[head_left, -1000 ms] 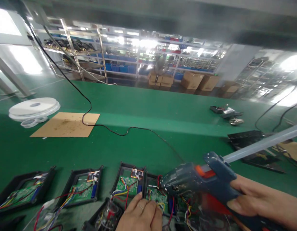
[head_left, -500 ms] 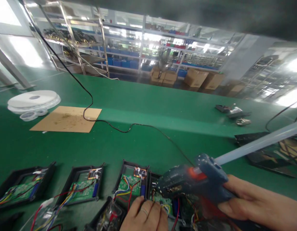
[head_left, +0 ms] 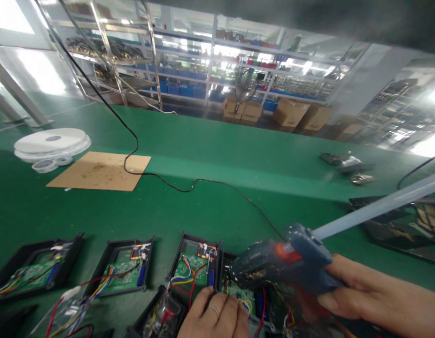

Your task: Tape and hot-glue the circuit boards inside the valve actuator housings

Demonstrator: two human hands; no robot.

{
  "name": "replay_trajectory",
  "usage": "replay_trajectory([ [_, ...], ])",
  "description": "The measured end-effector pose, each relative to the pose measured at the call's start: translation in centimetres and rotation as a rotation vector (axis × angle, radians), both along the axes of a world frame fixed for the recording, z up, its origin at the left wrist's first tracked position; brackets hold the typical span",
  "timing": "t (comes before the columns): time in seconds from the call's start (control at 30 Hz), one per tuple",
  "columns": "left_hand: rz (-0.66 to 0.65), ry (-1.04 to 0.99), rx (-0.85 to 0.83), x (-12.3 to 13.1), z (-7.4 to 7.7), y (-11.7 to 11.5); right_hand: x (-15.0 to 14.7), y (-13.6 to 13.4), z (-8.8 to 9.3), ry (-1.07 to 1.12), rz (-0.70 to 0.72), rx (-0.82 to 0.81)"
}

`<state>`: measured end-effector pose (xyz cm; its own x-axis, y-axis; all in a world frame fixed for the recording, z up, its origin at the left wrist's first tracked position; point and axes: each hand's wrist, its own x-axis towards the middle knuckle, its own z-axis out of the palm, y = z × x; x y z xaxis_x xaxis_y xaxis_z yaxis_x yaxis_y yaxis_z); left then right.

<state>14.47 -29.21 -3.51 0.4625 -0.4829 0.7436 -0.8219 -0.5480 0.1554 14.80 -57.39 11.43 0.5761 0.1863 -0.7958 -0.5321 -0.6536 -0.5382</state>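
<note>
My right hand (head_left: 372, 286) is wrapped round the handle of a dark blue hot glue gun (head_left: 298, 258). A long translucent glue stick (head_left: 379, 206) juts from the gun's back end. The nozzle points down left into a black plastic case (head_left: 222, 263) with a green circuit board (head_left: 240, 292) and coloured wires; its tip lies over the case's far left part. My left hand (head_left: 215, 314), with a ring on one finger, has its fingers bent over the near left side of that case. Its thumb is hidden. Just left stands another open case (head_left: 179, 249) with a board.
Two more open cases (head_left: 110, 253) (head_left: 27, 251) with boards stand at left. A clear-covered part (head_left: 164, 312) lies in front. A black cord (head_left: 221, 182) crosses the green table to the gun. Farther off are cardboard (head_left: 101, 173), white reels (head_left: 51, 141) and dark metal parts (head_left: 397, 225).
The view has shifted slightly. Both hands and the glue gun keep nearly the same place over the case.
</note>
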Motion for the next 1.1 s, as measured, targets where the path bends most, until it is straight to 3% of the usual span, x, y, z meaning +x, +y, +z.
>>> replay_trajectory([
  [0.27, -0.021, 0.013, 0.069, -0.3, -1.0, 0.2, -0.3, -0.2, 0.3, 0.0, 0.033, 0.002],
  [0.53, -0.016, 0.006, 0.019, -0.2, -0.1, 0.2, -0.5, -0.5, 0.4, -0.053, 0.022, -0.066],
  [0.7, -0.033, 0.034, 0.047, -0.4, -0.5, 0.4, -0.2, -0.1, 1.0, -0.119, 0.089, -0.102],
  [0.9, -0.048, 0.056, 0.046, -0.6, -1.2, 0.5, -0.3, -0.2, 0.4, -0.017, 0.031, -0.017],
  [1.1, -0.051, 0.054, 0.076, -0.4, -0.6, 0.6, -0.7, -0.3, 0.2, 0.025, -0.035, 0.017],
])
